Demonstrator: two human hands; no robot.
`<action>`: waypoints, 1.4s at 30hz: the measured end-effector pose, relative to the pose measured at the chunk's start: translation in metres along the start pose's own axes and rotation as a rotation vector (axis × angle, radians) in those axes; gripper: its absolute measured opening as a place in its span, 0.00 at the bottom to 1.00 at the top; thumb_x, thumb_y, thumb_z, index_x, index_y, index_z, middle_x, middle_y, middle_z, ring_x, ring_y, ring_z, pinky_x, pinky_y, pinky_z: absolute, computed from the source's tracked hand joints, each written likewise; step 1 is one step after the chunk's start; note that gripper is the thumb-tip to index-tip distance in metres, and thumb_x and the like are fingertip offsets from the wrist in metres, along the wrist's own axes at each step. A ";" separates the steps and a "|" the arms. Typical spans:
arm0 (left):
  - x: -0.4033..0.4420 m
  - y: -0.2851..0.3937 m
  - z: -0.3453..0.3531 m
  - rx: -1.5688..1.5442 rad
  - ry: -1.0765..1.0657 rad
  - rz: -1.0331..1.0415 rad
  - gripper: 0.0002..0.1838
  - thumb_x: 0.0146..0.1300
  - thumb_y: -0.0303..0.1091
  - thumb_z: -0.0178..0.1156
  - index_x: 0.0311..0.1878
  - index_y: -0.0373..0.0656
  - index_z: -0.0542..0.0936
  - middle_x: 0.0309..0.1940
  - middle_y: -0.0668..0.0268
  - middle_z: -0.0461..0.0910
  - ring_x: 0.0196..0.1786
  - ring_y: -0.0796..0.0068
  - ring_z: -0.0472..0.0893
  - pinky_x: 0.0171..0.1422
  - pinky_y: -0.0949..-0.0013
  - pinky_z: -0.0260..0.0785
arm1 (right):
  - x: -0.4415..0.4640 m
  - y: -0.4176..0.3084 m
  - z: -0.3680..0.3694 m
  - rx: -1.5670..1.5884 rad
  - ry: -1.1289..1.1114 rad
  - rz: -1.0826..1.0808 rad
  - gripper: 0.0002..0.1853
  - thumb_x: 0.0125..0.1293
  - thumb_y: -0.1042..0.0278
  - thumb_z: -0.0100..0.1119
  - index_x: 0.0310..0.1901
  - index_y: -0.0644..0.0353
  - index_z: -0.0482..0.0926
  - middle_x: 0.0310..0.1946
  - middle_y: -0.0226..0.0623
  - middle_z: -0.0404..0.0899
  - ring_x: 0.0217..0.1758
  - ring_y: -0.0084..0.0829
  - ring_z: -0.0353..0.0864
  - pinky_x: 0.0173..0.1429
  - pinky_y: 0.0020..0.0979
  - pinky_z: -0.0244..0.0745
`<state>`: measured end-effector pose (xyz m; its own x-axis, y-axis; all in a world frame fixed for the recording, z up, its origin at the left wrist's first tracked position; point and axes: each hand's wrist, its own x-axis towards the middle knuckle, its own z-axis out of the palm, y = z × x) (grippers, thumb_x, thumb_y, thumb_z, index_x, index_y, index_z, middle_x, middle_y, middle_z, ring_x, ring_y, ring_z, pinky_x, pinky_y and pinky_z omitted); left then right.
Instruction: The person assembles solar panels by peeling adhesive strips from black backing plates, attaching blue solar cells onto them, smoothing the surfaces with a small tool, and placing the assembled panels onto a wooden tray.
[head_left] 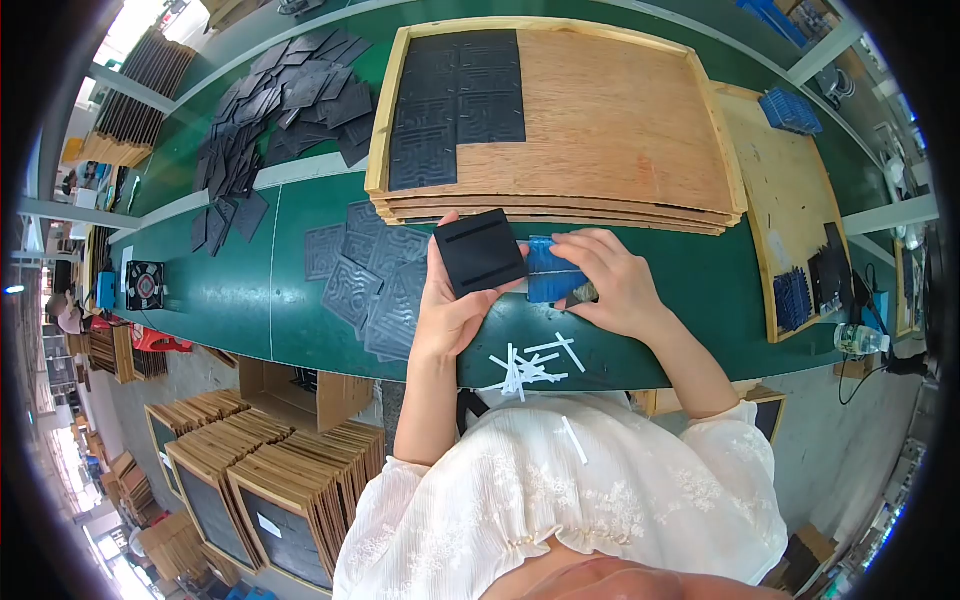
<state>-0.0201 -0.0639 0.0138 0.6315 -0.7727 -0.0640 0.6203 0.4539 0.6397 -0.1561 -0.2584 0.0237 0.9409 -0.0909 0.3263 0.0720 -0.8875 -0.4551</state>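
Note:
My left hand (450, 310) is wrapped round a square black plate (480, 252) with two long slots, held tilted above the green table. Just to its right, my right hand (612, 280) has its fingers on a blue block (550, 272), which touches or nearly touches the plate's right edge. White strips (525, 370) lie loosely piled on the table below the hands. Left of my left hand are several dark patterned square plates (375, 280). Beyond the hands, a wooden tray (610, 110) on a stack of trays bears black patterned plates (455, 100) in its left part.
A heap of black plates (290, 95) lies at the back left, a small fan (145, 285) at the far left. A wooden board (790, 180) with blue pieces (792, 300) is at the right, near a plastic bottle (860, 340). Framed trays (290, 480) stand below the table.

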 end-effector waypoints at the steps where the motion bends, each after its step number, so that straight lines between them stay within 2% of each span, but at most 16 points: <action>1: 0.000 0.000 0.002 0.019 0.014 0.015 0.56 0.45 0.07 0.57 0.78 0.54 0.49 0.68 0.48 0.66 0.68 0.38 0.71 0.68 0.42 0.70 | 0.000 0.000 0.000 0.004 -0.002 0.001 0.37 0.42 0.56 0.78 0.58 0.51 0.77 0.59 0.30 0.79 0.62 0.37 0.77 0.51 0.35 0.83; 2: 0.001 0.000 0.003 0.038 0.029 0.031 0.55 0.45 0.06 0.56 0.78 0.52 0.50 0.68 0.48 0.66 0.68 0.37 0.71 0.68 0.42 0.71 | 0.000 0.001 0.000 0.001 0.005 -0.008 0.37 0.42 0.56 0.78 0.58 0.51 0.77 0.59 0.30 0.79 0.62 0.37 0.77 0.50 0.35 0.83; 5: 0.002 -0.001 -0.002 0.114 0.039 0.069 0.55 0.44 0.06 0.56 0.78 0.51 0.51 0.68 0.49 0.67 0.68 0.42 0.72 0.67 0.45 0.72 | 0.001 0.002 -0.002 -0.004 0.017 -0.026 0.36 0.42 0.57 0.78 0.58 0.50 0.77 0.58 0.29 0.79 0.61 0.37 0.76 0.49 0.35 0.83; 8: 0.001 -0.003 -0.009 0.210 0.075 0.089 0.55 0.44 0.05 0.55 0.78 0.51 0.52 0.67 0.52 0.67 0.67 0.50 0.74 0.67 0.50 0.73 | 0.001 0.002 -0.005 0.018 0.009 -0.026 0.36 0.43 0.58 0.78 0.58 0.49 0.77 0.58 0.28 0.78 0.61 0.37 0.76 0.49 0.35 0.83; 11: 0.001 -0.001 -0.007 0.227 0.116 0.077 0.55 0.43 0.05 0.55 0.77 0.51 0.53 0.67 0.53 0.68 0.66 0.56 0.75 0.66 0.54 0.74 | 0.002 0.002 -0.012 0.064 0.017 -0.028 0.36 0.44 0.58 0.78 0.58 0.49 0.76 0.58 0.27 0.78 0.61 0.37 0.76 0.49 0.35 0.83; 14: 0.001 -0.003 -0.006 0.206 0.124 0.067 0.55 0.43 0.05 0.56 0.77 0.50 0.53 0.66 0.55 0.68 0.66 0.59 0.75 0.66 0.55 0.74 | 0.005 -0.002 -0.022 0.116 0.050 -0.035 0.36 0.45 0.57 0.78 0.59 0.49 0.76 0.58 0.28 0.78 0.61 0.38 0.76 0.51 0.36 0.82; 17: 0.001 -0.011 -0.004 0.212 0.084 0.053 0.55 0.43 0.04 0.56 0.77 0.50 0.53 0.66 0.55 0.68 0.66 0.58 0.75 0.66 0.55 0.74 | 0.010 -0.007 -0.031 0.183 0.096 -0.061 0.37 0.44 0.57 0.79 0.59 0.50 0.76 0.58 0.29 0.79 0.61 0.40 0.76 0.55 0.38 0.80; 21: 0.000 -0.026 0.006 0.299 0.001 0.032 0.55 0.44 0.05 0.60 0.77 0.48 0.54 0.67 0.58 0.68 0.66 0.64 0.74 0.66 0.61 0.73 | 0.019 -0.014 -0.032 0.261 0.130 -0.105 0.39 0.41 0.59 0.81 0.59 0.51 0.76 0.58 0.31 0.79 0.60 0.44 0.76 0.58 0.40 0.78; 22: -0.001 -0.027 0.009 0.234 0.009 -0.013 0.55 0.43 0.06 0.62 0.78 0.46 0.54 0.66 0.59 0.68 0.65 0.66 0.74 0.67 0.63 0.72 | 0.021 -0.015 -0.030 0.276 0.134 -0.112 0.39 0.41 0.60 0.81 0.59 0.51 0.76 0.58 0.32 0.79 0.60 0.45 0.76 0.59 0.40 0.77; 32: -0.002 -0.028 0.015 0.261 -0.030 -0.070 0.56 0.44 0.06 0.62 0.78 0.47 0.53 0.63 0.63 0.67 0.65 0.68 0.73 0.67 0.63 0.72 | 0.025 -0.018 -0.019 0.240 0.125 -0.112 0.40 0.39 0.62 0.81 0.59 0.50 0.75 0.59 0.31 0.79 0.59 0.44 0.77 0.57 0.41 0.79; 35: -0.003 -0.028 0.013 0.282 -0.056 -0.091 0.55 0.46 0.09 0.59 0.79 0.49 0.51 0.66 0.62 0.66 0.67 0.68 0.71 0.69 0.63 0.68 | 0.025 -0.019 -0.019 0.219 0.127 -0.115 0.40 0.39 0.62 0.81 0.59 0.50 0.75 0.59 0.30 0.79 0.59 0.44 0.77 0.56 0.40 0.80; 42: -0.002 -0.025 0.017 0.323 -0.049 -0.093 0.55 0.46 0.08 0.59 0.79 0.49 0.51 0.65 0.63 0.66 0.67 0.69 0.71 0.70 0.64 0.68 | 0.025 -0.019 -0.020 0.195 0.123 -0.115 0.40 0.38 0.65 0.81 0.59 0.49 0.74 0.59 0.29 0.79 0.60 0.43 0.77 0.53 0.39 0.81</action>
<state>-0.0450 -0.0811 0.0110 0.5516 -0.8279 -0.1016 0.4898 0.2229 0.8428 -0.1411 -0.2528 0.0574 0.8764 -0.0591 0.4779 0.2502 -0.7921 -0.5567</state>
